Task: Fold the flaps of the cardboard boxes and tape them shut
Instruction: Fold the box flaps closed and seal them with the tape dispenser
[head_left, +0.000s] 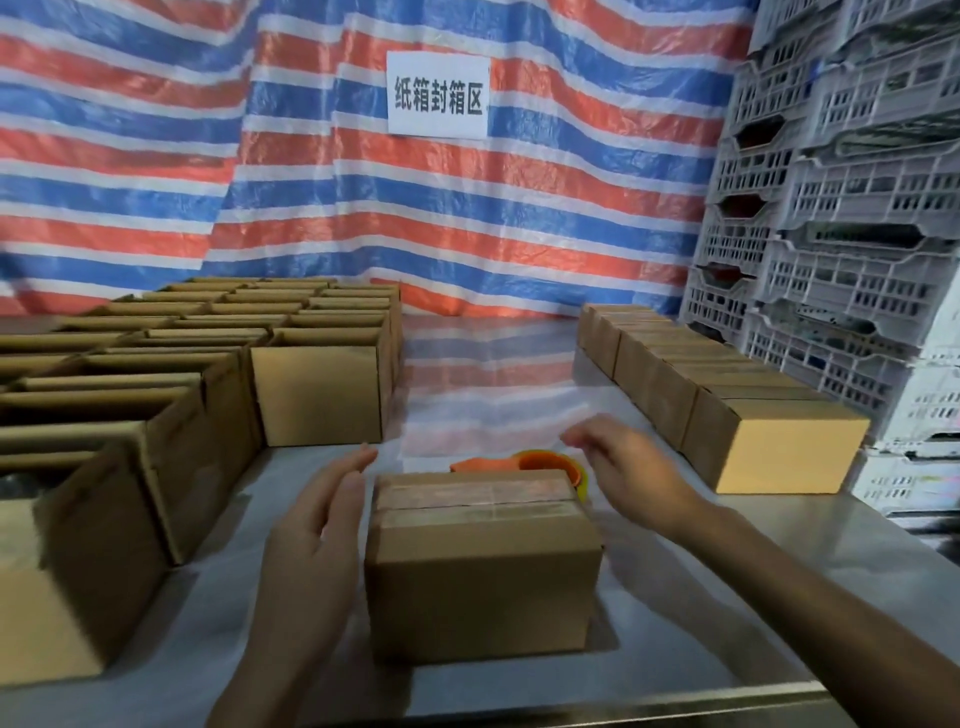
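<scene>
1. Left hand (317, 525): fingers straight, palm facing the left end of the sealed box (483, 571), just beside it
2. Right hand (623, 467): fingers relaxed, holding nothing, above the table (779, 545) right of the box
3. Sealed box: near the front table edge, long axis left-right, taped seam along it
4. Orange tape dispenser (540, 462): directly behind the box, partly hidden
5. Open boxes (322, 395) at left, contents not visible; closed boxes (769, 441) in a row at right

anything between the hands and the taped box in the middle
Nothing visible. The left hand is open beside the left end of the taped box, the right hand open over its far right corner. The orange tape dispenser sits behind the box, not between.
</scene>
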